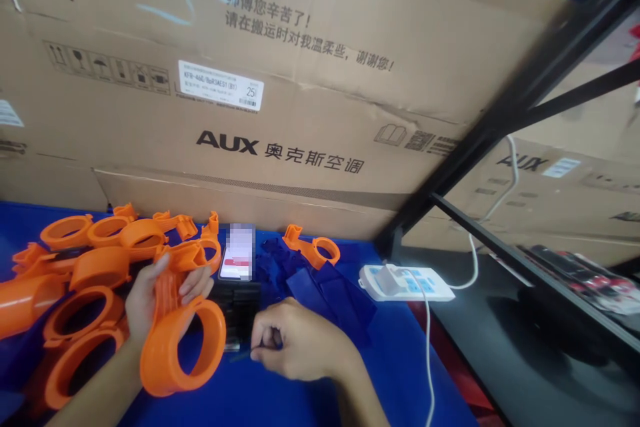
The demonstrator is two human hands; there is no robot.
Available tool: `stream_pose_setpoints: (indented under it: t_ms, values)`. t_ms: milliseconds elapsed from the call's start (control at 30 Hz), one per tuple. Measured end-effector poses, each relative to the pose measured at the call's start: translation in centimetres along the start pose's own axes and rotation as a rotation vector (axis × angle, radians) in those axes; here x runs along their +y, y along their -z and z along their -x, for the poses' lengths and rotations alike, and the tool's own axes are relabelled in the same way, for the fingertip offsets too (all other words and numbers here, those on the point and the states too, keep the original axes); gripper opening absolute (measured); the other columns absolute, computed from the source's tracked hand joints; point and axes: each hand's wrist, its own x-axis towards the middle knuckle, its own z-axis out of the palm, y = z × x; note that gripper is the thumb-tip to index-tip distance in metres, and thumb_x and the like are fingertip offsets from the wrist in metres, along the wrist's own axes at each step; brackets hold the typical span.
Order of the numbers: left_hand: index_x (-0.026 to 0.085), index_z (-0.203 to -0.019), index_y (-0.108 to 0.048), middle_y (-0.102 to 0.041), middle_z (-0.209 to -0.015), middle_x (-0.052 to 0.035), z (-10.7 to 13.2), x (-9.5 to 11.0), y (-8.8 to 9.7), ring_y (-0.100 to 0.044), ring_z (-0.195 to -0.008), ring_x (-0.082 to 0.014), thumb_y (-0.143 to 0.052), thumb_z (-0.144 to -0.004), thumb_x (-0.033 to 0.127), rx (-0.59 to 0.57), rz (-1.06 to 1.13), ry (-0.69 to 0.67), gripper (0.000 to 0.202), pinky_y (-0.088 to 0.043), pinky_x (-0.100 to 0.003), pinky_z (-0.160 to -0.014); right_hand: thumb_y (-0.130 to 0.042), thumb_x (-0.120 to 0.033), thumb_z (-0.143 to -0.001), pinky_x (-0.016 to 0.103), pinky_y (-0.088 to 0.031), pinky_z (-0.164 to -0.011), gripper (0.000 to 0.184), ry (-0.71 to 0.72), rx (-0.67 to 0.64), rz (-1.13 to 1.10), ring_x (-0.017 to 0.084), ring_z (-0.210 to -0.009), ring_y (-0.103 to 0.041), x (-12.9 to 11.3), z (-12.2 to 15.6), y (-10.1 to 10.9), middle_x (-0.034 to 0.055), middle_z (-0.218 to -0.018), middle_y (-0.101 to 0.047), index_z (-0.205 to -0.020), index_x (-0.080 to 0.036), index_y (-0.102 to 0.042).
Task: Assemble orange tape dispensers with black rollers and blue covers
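While the left hand (150, 300) grips an orange plastic ring part (183, 347) by its flat stem, the ring end hangs low and open toward the camera. The right hand (295, 340) rests just right of it on the blue-covered desk (390, 360).

Left fingers (195, 283): wrapped round the stem and closed on it, thumb behind.
Right fingers (267, 337): pinched narrow on a thin dark sliver (239, 352) that pokes out leftward from the tips; too small to identify.

Around the fingers:
- black stack of small parts (240, 303), just beyond the right fingertips, between the two hands
- heap of matching orange rings (85, 267), left of the left fingers
- phone (237, 253), beyond the black stack
- dark blue flat plastic pieces (325, 287), beyond the right knuckles
- white power strip (405, 282), well right of them
- brown cardboard carton (300, 80), standing behind everything

Judgement on handling: the stem grip looks sound, so hold the ring still and let only the right fingers move. The pinch seems to sit far back on the sliver; a hold nearer its free end would likely steer it better. Keep both pieces in plain sight, clear of the black stack
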Motion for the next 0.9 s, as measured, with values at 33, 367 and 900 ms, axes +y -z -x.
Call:
stream_pose_setpoints:
  t_ms: [33,367,900]
  values:
    - [0.019,-0.070,-0.054,-0.043,-0.059,-0.0011,0.0,0.0,0.0,-0.042,-0.058,-0.0152,-0.051,-0.094,0.039,-0.002,-0.002,-0.010,0.032,-0.045,-0.031,-0.061,-0.070,-0.009,-0.080,0.021,-0.037,-0.055,0.012,-0.031,0.010,0.038,0.009,-0.055,-0.054,0.1,-0.1,-0.1,-0.0074,-0.064,-0.062,-0.079,-0.021,-0.068]
    - [0.019,-0.070,-0.055,-0.046,-0.061,-0.0025,-0.1,0.1,0.4,-0.043,-0.060,-0.0162,-0.046,-0.097,0.042,-0.005,0.027,0.032,0.037,-0.045,-0.032,-0.064,-0.070,-0.011,-0.080,0.023,-0.038,-0.063,0.010,-0.165,0.114,0.289,0.014,-0.072,-0.063,-0.2,-0.3,0.1,-0.0013,-0.075,-0.069,-0.080,-0.022,-0.070]
    - [0.019,-0.068,-0.053,-0.046,-0.063,-0.0024,0.1,-0.1,0.2,-0.044,-0.061,-0.0166,-0.048,-0.096,0.043,-0.001,-0.059,0.023,0.037,-0.045,-0.030,-0.065,-0.065,-0.008,-0.076,0.023,-0.035,-0.060,0.015,-0.156,0.084,0.398,0.015,-0.069,-0.059,0.0,-0.3,-0.9,-0.0013,-0.071,-0.067,-0.074,-0.022,-0.071]
